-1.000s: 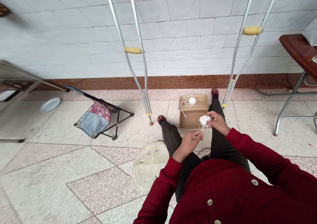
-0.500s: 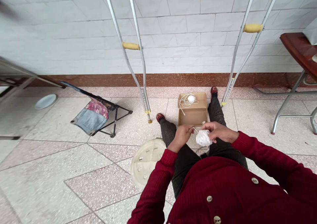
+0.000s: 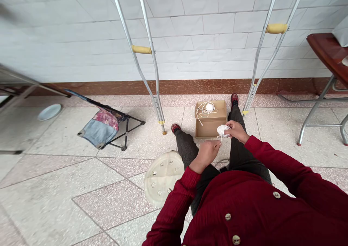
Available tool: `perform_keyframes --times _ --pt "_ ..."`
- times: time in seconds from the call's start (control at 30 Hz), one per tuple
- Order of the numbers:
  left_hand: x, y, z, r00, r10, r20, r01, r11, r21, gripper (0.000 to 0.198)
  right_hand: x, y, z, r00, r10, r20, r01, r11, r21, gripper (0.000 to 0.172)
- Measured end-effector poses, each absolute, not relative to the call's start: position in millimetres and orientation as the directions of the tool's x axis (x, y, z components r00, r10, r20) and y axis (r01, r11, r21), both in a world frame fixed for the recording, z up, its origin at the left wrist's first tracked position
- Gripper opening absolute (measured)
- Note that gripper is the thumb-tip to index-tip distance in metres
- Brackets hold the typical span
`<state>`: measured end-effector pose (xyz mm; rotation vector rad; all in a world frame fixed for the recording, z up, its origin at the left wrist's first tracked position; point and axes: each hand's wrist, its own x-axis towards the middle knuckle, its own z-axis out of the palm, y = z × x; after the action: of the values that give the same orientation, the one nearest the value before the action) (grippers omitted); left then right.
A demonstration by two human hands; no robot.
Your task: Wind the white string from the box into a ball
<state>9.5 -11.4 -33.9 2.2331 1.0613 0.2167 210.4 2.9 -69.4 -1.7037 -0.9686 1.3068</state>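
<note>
My right hand [image 3: 234, 129] is closed on a ball of white string [image 3: 223, 130], held over the near right corner of an open cardboard box [image 3: 205, 128]. Lower and to the left, my left hand [image 3: 208, 151] pinches the strand [image 3: 221, 139] that runs down from the ball. Inside the box's far half lies a second white ball [image 3: 209, 107] with loose loops of string [image 3: 200, 112] around it. The box rests on the floor between my feet.
Two metal crutches [image 3: 156, 79] [image 3: 259, 65] lean on the tiled wall. A folding stool [image 3: 100, 130] stands left, a round plastic stool [image 3: 160, 179] beside my leg. A white dish [image 3: 49, 112] lies far left; a red-brown table [image 3: 327, 54] stands right.
My right hand has moved the string ball forward, away from my body, to the box's edge. My left hand has shifted right, still pinching the strand, which now hangs below the ball.
</note>
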Motion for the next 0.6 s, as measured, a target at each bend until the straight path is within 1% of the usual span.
perform_keyframes --times 0.07,0.17,0.2,0.27,0.33,0.43,0.5,0.6 --pt "8 -17 -44 0.657 0.739 -0.15 0.586 -0.376 0.718 0.037 206 0 -55 0.138 0.921 -0.365 0.001 -0.369 -0.93 0.042" --pt "3 -13 -57 0.638 0.753 -0.16 0.531 -0.28 0.8 0.038 200 -11 -31 -0.046 0.942 -0.333 -0.107 -0.336 -0.936 0.042" --pt "1 -11 -59 0.634 0.754 -0.17 0.528 -0.261 0.808 0.038 199 -16 -24 -0.129 0.936 -0.326 -0.107 -0.34 -0.934 0.042" --pt "-1 -5 -61 0.649 0.738 -0.185 0.527 -0.26 0.809 0.035 198 -26 -13 -0.292 0.9 -0.324 -0.055 -0.354 -0.934 0.044" --pt "-2 -1 -60 0.681 0.71 -0.179 0.537 -0.318 0.781 0.029 198 -34 -8 -0.38 0.864 -0.332 0.008 -0.355 -0.935 0.044" --pt "0 -2 -57 0.699 0.688 -0.195 0.597 -0.412 0.689 0.023 198 -45 -6 -0.37 0.866 -0.337 0.049 -0.344 -0.938 0.047" --pt "1 -6 -55 0.68 0.697 -0.226 0.644 -0.421 0.639 0.022 197 -52 -7 -0.349 0.865 -0.361 0.035 -0.373 -0.927 0.05" --pt "0 -12 -56 0.663 0.707 -0.246 0.663 -0.402 0.631 0.021 193 -63 -10 -0.32 0.85 -0.418 -0.034 -0.451 -0.892 0.053"
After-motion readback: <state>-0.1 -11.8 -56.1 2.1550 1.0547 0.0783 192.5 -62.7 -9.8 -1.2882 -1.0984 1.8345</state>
